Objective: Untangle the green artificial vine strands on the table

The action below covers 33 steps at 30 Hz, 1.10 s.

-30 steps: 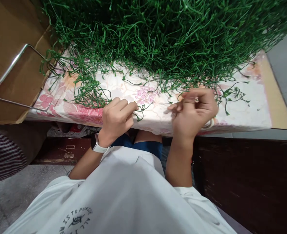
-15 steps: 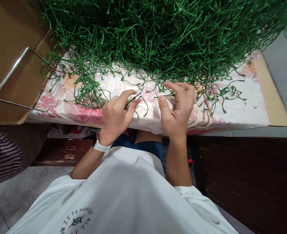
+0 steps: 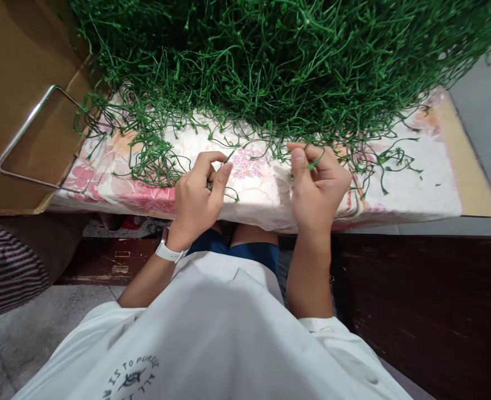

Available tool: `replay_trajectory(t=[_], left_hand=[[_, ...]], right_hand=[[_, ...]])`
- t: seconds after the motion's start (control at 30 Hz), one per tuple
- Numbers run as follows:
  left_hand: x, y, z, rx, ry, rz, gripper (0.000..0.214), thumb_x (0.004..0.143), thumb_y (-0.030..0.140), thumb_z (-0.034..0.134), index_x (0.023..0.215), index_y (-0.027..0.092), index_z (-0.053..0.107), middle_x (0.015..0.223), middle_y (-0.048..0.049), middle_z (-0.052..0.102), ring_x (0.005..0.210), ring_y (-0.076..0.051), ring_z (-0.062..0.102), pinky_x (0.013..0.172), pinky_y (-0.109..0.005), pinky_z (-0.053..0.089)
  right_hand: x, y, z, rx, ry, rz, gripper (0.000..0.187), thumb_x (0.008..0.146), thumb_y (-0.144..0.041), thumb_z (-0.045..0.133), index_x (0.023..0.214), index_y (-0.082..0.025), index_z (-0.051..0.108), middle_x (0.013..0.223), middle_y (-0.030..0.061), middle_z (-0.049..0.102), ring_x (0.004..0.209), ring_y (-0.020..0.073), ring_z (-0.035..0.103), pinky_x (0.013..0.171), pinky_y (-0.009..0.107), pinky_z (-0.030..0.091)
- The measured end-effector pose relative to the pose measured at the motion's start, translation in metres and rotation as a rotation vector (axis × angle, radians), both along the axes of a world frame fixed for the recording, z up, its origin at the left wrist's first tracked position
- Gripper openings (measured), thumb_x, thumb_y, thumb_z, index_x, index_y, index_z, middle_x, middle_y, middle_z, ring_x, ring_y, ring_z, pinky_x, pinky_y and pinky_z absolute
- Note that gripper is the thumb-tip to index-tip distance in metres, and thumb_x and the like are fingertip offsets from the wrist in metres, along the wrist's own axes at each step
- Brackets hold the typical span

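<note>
I see the left hand [image 3: 198,191] pinched narrow around a thin green strand [image 3: 234,196], the right hand [image 3: 318,191] closed on a green sprig [image 3: 316,160] — both over the floral cloth [image 3: 429,189]. Just beyond, a tangled green pile [image 3: 270,66] blocks my view of the far side. A loose clump [image 3: 154,158] crowds the left hand; farther left stand cardboard [image 3: 16,50] and a metal loop [image 3: 24,120] — striped fabric [image 3: 8,272] below.
</note>
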<state>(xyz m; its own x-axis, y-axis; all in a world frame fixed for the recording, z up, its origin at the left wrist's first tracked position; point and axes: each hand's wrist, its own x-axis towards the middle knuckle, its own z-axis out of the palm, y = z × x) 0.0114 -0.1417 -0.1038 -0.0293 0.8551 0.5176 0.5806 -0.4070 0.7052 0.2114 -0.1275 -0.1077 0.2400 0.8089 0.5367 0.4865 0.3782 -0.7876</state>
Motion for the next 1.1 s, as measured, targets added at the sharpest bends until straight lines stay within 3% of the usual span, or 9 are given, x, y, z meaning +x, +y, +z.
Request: replay_trajectory(t=[0.13, 0.27, 0.47, 0.6, 0.73, 0.97, 1.1], left_hand=[[-0.003, 0.002, 0.002, -0.102, -0.186, -0.051, 0.029, 0.105, 0.052, 0.049, 0.108, 0.025, 0.061, 0.066, 0.0036, 0.047, 0.053, -0.011, 0.041, 0.053, -0.028, 0.031], [-0.007, 0.005, 0.0, -0.19, -0.266, -0.098, 0.031, 0.104, 0.057, 0.048, 0.114, 0.028, 0.057, 0.063, 0.0054, 0.038, 0.047, -0.011, 0.033, 0.046, -0.029, 0.028], [-0.014, 0.007, 0.006, -0.233, -0.296, -0.141, 0.041, 0.102, 0.065, 0.043, 0.114, 0.028, 0.056, 0.063, 0.0042, 0.044, 0.046, -0.011, 0.044, 0.045, -0.027, 0.037], [-0.017, 0.009, 0.011, -0.214, -0.344, -0.161, 0.039, 0.105, 0.058, 0.038, 0.112, 0.026, 0.059, 0.067, 0.0011, 0.054, 0.053, -0.013, 0.055, 0.049, -0.028, 0.044], [-0.019, 0.009, 0.011, -0.228, -0.374, -0.171, 0.032, 0.105, 0.046, 0.04, 0.115, 0.025, 0.062, 0.071, -0.0012, 0.063, 0.056, -0.014, 0.057, 0.052, -0.028, 0.046], [-0.021, 0.007, 0.007, -0.185, -0.414, -0.267, 0.035, 0.101, 0.049, 0.053, 0.118, 0.023, 0.069, 0.082, -0.0037, 0.071, 0.063, -0.014, 0.057, 0.058, -0.028, 0.048], [-0.024, 0.011, -0.001, -0.138, -0.435, -0.325, 0.037, 0.1, 0.051, 0.058, 0.128, 0.028, 0.066, 0.093, -0.0034, 0.073, 0.063, -0.013, 0.059, 0.056, -0.027, 0.047]], right_hand=[[0.019, 0.015, 0.006, 0.034, -0.143, -0.132, 0.04, 0.103, -0.05, 0.055, 0.134, -0.029, 0.068, 0.108, 0.0095, 0.054, 0.1, 0.0255, 0.058, 0.092, 0.047, 0.049], [0.027, 0.021, 0.009, -0.032, -0.429, -0.157, 0.062, 0.099, -0.059, 0.057, 0.152, -0.027, 0.053, 0.126, 0.0166, 0.049, 0.123, 0.0363, 0.046, 0.108, 0.062, 0.037], [0.009, 0.0, 0.02, -0.067, -0.473, -0.025, 0.049, 0.107, -0.052, 0.043, 0.139, -0.024, 0.067, 0.139, 0.018, 0.059, 0.125, 0.0337, 0.051, 0.108, 0.056, 0.038], [0.005, -0.014, 0.029, -0.047, -0.45, -0.017, 0.04, 0.105, -0.046, 0.051, 0.124, -0.021, 0.075, 0.122, 0.0154, 0.073, 0.119, 0.0336, 0.059, 0.105, 0.056, 0.041], [0.003, -0.02, 0.036, 0.026, -0.476, -0.044, 0.028, 0.102, -0.04, 0.059, 0.115, -0.024, 0.077, 0.118, 0.0146, 0.073, 0.117, 0.0349, 0.06, 0.103, 0.057, 0.041], [-0.029, -0.017, 0.017, 0.133, -0.503, 0.322, 0.028, 0.097, -0.033, 0.07, 0.122, -0.019, 0.071, 0.121, 0.0126, 0.074, 0.11, 0.0287, 0.061, 0.097, 0.048, 0.046], [-0.036, -0.013, 0.007, 0.144, -0.42, 0.388, 0.008, 0.099, -0.025, 0.066, 0.102, -0.02, 0.071, 0.098, 0.0068, 0.076, 0.096, 0.0228, 0.063, 0.088, 0.041, 0.046]])
